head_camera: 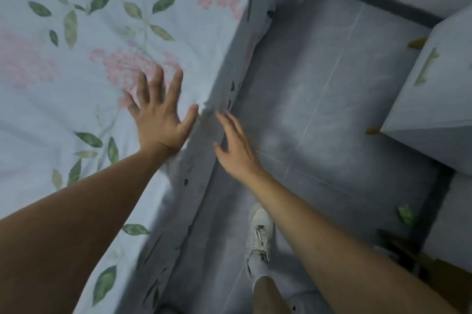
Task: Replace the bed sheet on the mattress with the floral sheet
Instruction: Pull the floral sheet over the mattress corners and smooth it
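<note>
The floral sheet (84, 63), pale blue with pink flower clusters and green leaves, covers the top of the mattress across the left half of the view and hangs down its right side (204, 165). My left hand (159, 114) lies flat on the sheet near the mattress edge, fingers spread, holding nothing. My right hand (236, 147) hovers just off the edge beside the hanging side of the sheet, fingers apart and empty. The mattress itself is hidden under the sheet.
A grey tiled floor (332, 99) runs along the bed's right side, where my foot in a white shoe (259, 234) stands. A pale cabinet (434, 99) with drawer pulls stands at the right, close to the bed. Dark clutter lies at the lower right.
</note>
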The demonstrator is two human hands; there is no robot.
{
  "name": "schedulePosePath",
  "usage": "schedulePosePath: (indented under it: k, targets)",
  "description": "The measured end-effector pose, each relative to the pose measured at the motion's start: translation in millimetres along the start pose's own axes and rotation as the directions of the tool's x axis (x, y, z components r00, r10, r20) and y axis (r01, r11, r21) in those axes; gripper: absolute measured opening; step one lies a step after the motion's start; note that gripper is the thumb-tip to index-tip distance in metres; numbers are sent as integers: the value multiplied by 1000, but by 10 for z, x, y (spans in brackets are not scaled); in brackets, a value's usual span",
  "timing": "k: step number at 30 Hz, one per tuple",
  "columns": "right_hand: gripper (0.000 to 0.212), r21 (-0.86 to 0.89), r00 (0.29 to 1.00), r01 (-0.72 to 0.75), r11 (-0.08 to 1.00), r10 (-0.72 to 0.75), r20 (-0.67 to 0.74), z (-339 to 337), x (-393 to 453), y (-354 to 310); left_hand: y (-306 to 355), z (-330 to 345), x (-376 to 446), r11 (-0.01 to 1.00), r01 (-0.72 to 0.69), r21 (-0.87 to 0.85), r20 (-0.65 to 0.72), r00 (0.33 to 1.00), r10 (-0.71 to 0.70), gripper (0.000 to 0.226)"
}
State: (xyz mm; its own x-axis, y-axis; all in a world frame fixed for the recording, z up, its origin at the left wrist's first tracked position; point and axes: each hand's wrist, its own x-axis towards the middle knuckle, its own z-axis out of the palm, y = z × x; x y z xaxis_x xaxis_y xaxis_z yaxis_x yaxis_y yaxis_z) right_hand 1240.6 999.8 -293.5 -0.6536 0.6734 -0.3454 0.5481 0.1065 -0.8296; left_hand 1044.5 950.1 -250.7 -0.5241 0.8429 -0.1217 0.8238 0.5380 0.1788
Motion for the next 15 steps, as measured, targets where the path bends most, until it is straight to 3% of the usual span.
schedulePosePath:
  k: [4, 8, 15]
  targets:
    - [86, 110, 997, -46, 993, 38, 72, 147, 320, -220, -18, 11, 42, 1000, 8, 27, 3, 1000, -8, 76]
    - [76, 108, 978, -150, 983, 132, 163, 45, 565, -344, -31, 10, 60, 999, 2, 35, 15, 1000, -2, 79]
    - [70, 116, 983, -182, 976, 179, 41, -657, 946, -515, 42, -320, 280, 997, -23, 73, 104, 994, 15, 77]
